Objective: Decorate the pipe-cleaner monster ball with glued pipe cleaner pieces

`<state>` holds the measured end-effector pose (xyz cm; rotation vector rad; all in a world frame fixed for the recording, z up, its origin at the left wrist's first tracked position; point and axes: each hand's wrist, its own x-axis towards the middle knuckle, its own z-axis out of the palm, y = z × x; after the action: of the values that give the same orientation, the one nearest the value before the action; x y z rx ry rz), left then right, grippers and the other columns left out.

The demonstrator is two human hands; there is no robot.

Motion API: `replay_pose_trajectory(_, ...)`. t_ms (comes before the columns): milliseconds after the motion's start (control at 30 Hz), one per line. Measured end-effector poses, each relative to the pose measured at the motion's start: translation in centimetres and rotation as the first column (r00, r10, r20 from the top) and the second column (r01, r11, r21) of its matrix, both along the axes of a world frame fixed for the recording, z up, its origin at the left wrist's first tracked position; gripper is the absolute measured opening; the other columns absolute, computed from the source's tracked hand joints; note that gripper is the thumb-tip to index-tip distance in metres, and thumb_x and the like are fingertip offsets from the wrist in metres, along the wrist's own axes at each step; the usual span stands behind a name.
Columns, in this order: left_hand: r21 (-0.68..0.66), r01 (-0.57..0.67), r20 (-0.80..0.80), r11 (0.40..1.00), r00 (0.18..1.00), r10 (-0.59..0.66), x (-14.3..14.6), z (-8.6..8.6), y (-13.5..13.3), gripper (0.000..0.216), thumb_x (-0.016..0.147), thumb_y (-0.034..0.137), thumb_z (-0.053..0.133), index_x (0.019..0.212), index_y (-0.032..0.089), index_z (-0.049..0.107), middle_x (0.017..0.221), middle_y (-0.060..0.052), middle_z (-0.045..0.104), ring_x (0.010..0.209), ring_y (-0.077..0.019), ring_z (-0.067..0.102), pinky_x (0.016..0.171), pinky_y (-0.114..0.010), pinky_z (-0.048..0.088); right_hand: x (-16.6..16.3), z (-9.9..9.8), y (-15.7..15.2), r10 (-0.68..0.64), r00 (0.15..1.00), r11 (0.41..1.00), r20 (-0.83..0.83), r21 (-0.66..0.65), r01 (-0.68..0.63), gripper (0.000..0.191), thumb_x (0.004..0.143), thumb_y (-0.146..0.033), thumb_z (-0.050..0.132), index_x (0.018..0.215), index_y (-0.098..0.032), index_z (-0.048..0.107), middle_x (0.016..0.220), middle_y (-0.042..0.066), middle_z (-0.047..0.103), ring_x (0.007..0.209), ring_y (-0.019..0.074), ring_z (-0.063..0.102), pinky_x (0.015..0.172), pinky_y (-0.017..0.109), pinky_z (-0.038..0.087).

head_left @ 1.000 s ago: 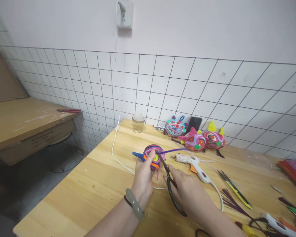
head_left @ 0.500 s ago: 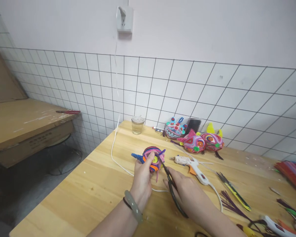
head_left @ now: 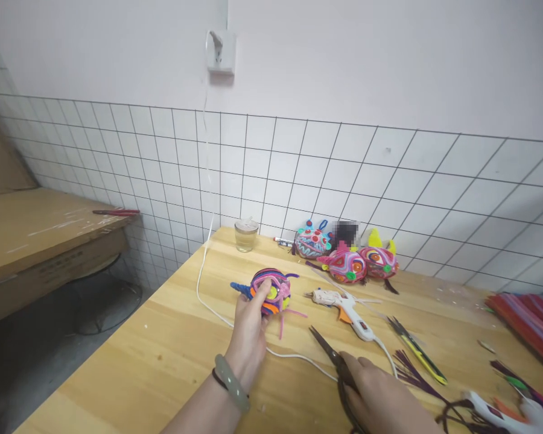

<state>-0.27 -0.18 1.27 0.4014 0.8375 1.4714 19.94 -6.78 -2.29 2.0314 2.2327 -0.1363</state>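
My left hand grips a round, many-coloured craft ornament wound with pipe cleaners or yarn, its thumb resting by a yellow spot. A blue twisted tail sticks out on its left; a purple strand and thin pink strands poke out on its right. My right hand is closed around the handles of dark scissors. Their blades look closed and point up and left, apart from the ornament. A white glue gun lies on the table to the right of the ornament.
Behind stand finished-looking ornaments against the tiled wall, beside a glass cup. On the right lie a yellow utility knife, purple strands, a second glue gun and striped coloured material. A white cord crosses the table.
My right hand has drawn the scissors away from the ornament, down and to the right, and the blades have come free of it. My left hand still holds the ornament.
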Motion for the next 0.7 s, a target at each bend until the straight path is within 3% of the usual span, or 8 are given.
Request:
replay_pose_trajectory(67,0.030,0.033,-0.032,0.999,0.999,-0.032,0.3,0.0,-0.3,0.029,0.064,0.032,0.076,0.084,0.015,0.065,0.083,-0.006,0.070,0.074,-0.0175,0.065,0.060,-0.026,0.052,-0.3,0.6,0.0,0.026,0.999,0.998,0.030,0.048,-0.027,0.032,0.082,-0.008,0.039,0.100,-0.014,0.065,0.079,0.013,0.070,0.071,0.0300,0.070,0.060,0.041,0.055)
replay_pose_trajectory(133,0.053,0.077,-0.066,0.996,0.995,-0.074,0.6,0.1,-0.7,0.027,0.065,0.034,0.075,0.082,0.015,0.064,0.076,-0.004,0.068,0.066,-0.0159,0.063,0.052,-0.024,0.049,-1.0,1.9,0.2,0.125,0.992,0.969,0.008,0.216,-0.124,0.030,0.085,-0.013,0.042,0.105,-0.015,0.064,0.083,0.013,0.069,0.075,0.0295,0.069,0.063,0.041,0.056)
replay_pose_trajectory(167,0.056,0.094,-0.078,0.994,0.993,-0.090,0.8,0.1,-0.8,0.027,0.065,0.034,0.074,0.081,0.015,0.063,0.074,-0.004,0.067,0.063,-0.0151,0.062,0.050,-0.023,0.047,-1.5,2.7,0.4,0.207,0.978,0.923,-0.024,0.337,-0.187,0.031,0.087,-0.015,0.042,0.111,-0.016,0.062,0.089,0.014,0.068,0.081,0.0279,0.068,0.067,0.040,0.056)
replay_pose_trajectory(233,0.050,0.116,-0.081,0.992,0.990,-0.112,1.1,0.2,-1.1,0.027,0.066,0.035,0.074,0.081,0.015,0.063,0.072,-0.003,0.067,0.059,-0.0132,0.060,0.049,-0.022,0.045,-2.7,4.0,0.9,0.390,0.919,0.777,-0.056,0.555,-0.296,0.034,0.090,-0.018,0.041,0.120,-0.014,0.056,0.101,0.016,0.066,0.092,0.0255,0.065,0.076,0.038,0.054)
replay_pose_trajectory(300,0.034,0.135,-0.065,0.990,0.989,-0.132,1.3,0.4,-1.3,0.027,0.065,0.033,0.075,0.082,0.015,0.063,0.070,-0.002,0.066,0.059,-0.0116,0.059,0.052,-0.021,0.046,-3.8,4.8,1.6,0.478,0.877,0.671,-0.044,0.662,-0.333,0.037,0.091,-0.016,0.040,0.126,-0.014,0.052,0.104,0.016,0.064,0.094,0.0243,0.063,0.076,0.037,0.054)
replay_pose_trajectory(500,-0.016,0.140,-0.029,0.990,0.990,-0.141,1.5,1.0,-1.5,0.033,0.057,0.028,0.080,0.082,0.015,0.064,0.072,-0.002,0.067,0.060,-0.0109,0.059,0.056,-0.021,0.047,-5.0,3.8,3.2,0.514,0.856,0.550,0.042,0.750,-0.367,0.036,0.089,-0.010,0.040,0.120,-0.015,0.058,0.099,0.018,0.064,0.085,0.0252,0.063,0.067,0.039,0.053)
replay_pose_trajectory(700,-0.026,0.175,-0.041,0.984,0.984,-0.176,1.6,0.6,-1.5,0.029,0.058,0.031,0.079,0.078,0.015,0.066,0.068,-0.002,0.067,0.058,-0.0115,0.059,0.055,-0.022,0.047,-4.7,2.4,3.1,0.510,0.855,0.511,0.099,0.765,-0.393,0.042,0.087,-0.006,0.038,0.126,-0.013,0.052,0.101,0.018,0.063,0.089,0.0260,0.060,0.071,0.039,0.052)
